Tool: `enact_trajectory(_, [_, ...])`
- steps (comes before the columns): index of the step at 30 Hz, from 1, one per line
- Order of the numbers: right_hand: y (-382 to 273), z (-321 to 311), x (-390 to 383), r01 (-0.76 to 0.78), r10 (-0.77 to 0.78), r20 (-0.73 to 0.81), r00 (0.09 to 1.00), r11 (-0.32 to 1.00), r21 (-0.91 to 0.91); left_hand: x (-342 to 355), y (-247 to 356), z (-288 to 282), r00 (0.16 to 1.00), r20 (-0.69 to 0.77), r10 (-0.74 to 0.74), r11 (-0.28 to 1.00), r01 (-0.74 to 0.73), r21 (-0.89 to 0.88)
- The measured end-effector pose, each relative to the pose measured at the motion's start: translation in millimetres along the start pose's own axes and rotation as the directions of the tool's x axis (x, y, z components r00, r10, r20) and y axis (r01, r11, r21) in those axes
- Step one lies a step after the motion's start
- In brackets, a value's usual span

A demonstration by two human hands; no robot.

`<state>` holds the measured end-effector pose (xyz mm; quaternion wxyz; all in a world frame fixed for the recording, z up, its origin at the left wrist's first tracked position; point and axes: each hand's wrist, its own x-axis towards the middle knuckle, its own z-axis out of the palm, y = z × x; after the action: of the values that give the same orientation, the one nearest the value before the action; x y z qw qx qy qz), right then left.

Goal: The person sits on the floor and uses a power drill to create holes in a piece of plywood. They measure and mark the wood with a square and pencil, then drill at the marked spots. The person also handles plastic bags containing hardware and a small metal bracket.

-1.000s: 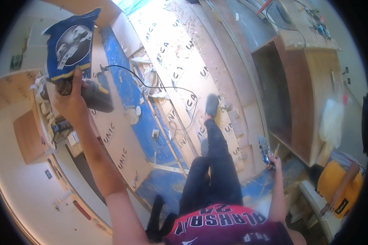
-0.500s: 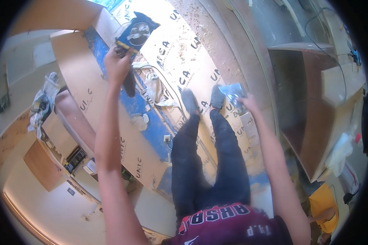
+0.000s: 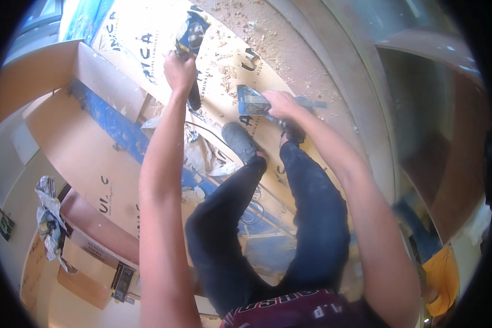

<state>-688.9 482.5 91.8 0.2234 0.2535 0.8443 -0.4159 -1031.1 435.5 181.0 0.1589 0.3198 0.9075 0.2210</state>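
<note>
You had your left hand (image 3: 179, 72)'s fingers wrapped around a dark power tool (image 3: 194, 98) with a blue bag (image 3: 195, 31) and your right hand (image 3: 281, 104)'s clamped on a blue-and-silver tool (image 3: 249, 100), both above the printed board (image 3: 220, 72).

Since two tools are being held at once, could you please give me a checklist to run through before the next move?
1. Left grip closed on dark power tool: ok.
2. That tool switched off: cannot tell.
3. Right grip closed on blue-and-grey tool: ok.
4. Printed panel clear of wood shavings: not ok, scattered on it.
5. Dark cord well away from left shoe: not ok, runs close by.
</note>
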Motion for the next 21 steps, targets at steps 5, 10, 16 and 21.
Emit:
enact_trajectory(5, [25.7,25.3,62.1,0.03,-0.022,-0.083,0.996,0.995,0.097,45.4,-8.6,70.8,0.987,0.051,0.154,0.976,-0.16,0.145])
enact_trajectory(10, [44.7,50.7,82.3,0.247,-0.224,-0.204,0.953,0.964,0.094,82.8,-24.6,131.2,0.986,0.159,0.043,0.998,-0.034,-0.056])
enact_trajectory(16, [54.9,0.7,115.1,0.209,-0.194,-0.504,0.842,0.978,-0.028,88.6,-37.8,148.8,0.967,0.222,0.124,0.988,-0.098,-0.123])
enact_trajectory(21, [89.9,-11.5,135.8,0.154,-0.235,-0.382,0.894,0.961,-0.229,109.1,-63.0,162.5,0.974,0.199,0.113,0.985,-0.084,-0.148])
